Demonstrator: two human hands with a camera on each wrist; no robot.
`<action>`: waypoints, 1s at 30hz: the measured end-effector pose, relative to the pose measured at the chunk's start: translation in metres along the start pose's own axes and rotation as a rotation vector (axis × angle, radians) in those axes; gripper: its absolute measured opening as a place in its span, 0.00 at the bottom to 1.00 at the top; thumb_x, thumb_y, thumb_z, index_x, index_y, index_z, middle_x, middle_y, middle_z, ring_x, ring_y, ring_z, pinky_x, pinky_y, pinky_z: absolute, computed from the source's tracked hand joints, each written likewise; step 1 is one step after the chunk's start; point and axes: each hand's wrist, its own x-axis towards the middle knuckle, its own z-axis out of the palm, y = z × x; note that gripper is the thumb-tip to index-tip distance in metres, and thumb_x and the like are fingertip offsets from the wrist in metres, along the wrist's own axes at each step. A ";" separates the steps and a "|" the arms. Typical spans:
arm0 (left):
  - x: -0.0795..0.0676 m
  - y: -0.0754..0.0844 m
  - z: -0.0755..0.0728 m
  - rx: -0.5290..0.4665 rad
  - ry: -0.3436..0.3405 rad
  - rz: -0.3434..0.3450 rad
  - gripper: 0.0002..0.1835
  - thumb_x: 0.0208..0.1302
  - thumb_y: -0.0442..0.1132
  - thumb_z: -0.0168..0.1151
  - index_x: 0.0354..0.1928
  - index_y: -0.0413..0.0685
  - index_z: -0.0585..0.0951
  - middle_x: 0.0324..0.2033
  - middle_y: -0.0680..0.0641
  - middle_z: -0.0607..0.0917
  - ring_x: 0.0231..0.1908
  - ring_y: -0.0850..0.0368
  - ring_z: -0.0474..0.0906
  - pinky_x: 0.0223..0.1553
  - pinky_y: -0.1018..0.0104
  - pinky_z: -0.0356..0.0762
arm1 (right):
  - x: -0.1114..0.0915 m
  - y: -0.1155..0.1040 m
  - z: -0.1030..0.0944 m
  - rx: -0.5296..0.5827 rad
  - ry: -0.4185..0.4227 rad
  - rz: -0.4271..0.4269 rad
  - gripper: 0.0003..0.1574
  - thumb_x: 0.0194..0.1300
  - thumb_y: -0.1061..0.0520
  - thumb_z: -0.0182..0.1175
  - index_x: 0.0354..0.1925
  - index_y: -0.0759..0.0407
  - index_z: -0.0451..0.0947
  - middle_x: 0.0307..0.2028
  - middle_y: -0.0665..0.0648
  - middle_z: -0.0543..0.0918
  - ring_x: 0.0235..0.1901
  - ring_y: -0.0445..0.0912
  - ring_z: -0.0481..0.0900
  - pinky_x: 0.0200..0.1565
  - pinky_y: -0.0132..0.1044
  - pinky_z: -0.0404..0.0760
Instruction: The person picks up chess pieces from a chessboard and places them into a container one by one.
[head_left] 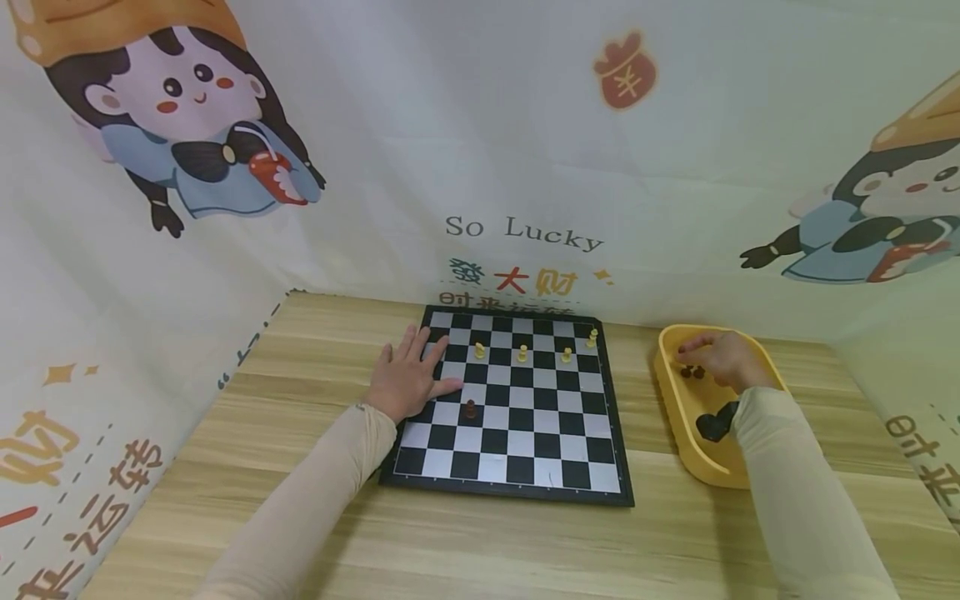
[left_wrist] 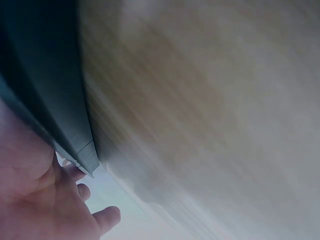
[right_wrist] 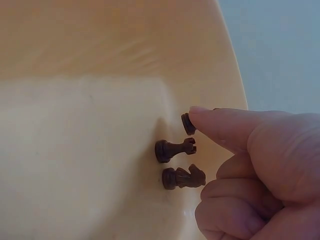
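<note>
My left hand [head_left: 405, 377] rests on the left edge of the black-and-white chessboard [head_left: 491, 465], fingers spread, thumb reaching over the squares. In the left wrist view its palm [left_wrist: 30, 185] lies against the dark side of the board. Near the thumb stands a dark brown chess piece [head_left: 470, 409]. Several pale yellow pieces, such as this one [head_left: 522, 353], stand toward the far side. My right hand [head_left: 722, 358] is inside the yellow tray [head_left: 678, 433] and pinches a brown chess piece [right_wrist: 188, 123], mostly hidden by the fingers. Beside it are a brown rook [right_wrist: 175, 149] and a brown knight [right_wrist: 183, 177].
The tray stands to the right of the board on a wood-grain table [head_left: 480, 542]. A black object [head_left: 714, 426] shows by the right wrist, over the tray. Behind the table hangs a printed white cloth [head_left: 420, 125], which also runs along both sides.
</note>
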 end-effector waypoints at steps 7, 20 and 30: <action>0.001 0.000 0.003 -0.014 0.009 0.003 0.44 0.73 0.72 0.38 0.81 0.53 0.56 0.81 0.38 0.54 0.82 0.39 0.45 0.76 0.36 0.56 | 0.000 0.002 0.001 0.000 -0.002 -0.007 0.24 0.71 0.50 0.63 0.57 0.66 0.79 0.38 0.49 0.85 0.39 0.48 0.76 0.37 0.38 0.71; 0.000 -0.002 0.001 -0.032 -0.015 0.001 0.45 0.73 0.72 0.37 0.81 0.53 0.55 0.81 0.38 0.52 0.82 0.39 0.43 0.76 0.35 0.55 | 0.000 -0.001 -0.001 0.002 0.006 -0.042 0.27 0.71 0.49 0.62 0.59 0.67 0.77 0.39 0.49 0.84 0.20 0.40 0.63 0.28 0.35 0.68; 0.001 -0.001 0.005 -0.044 0.000 -0.003 0.44 0.74 0.71 0.39 0.81 0.53 0.54 0.81 0.38 0.52 0.82 0.39 0.43 0.77 0.35 0.54 | -0.017 -0.021 -0.012 0.047 0.030 -0.138 0.29 0.72 0.48 0.62 0.61 0.68 0.76 0.48 0.61 0.87 0.12 0.34 0.55 0.18 0.31 0.64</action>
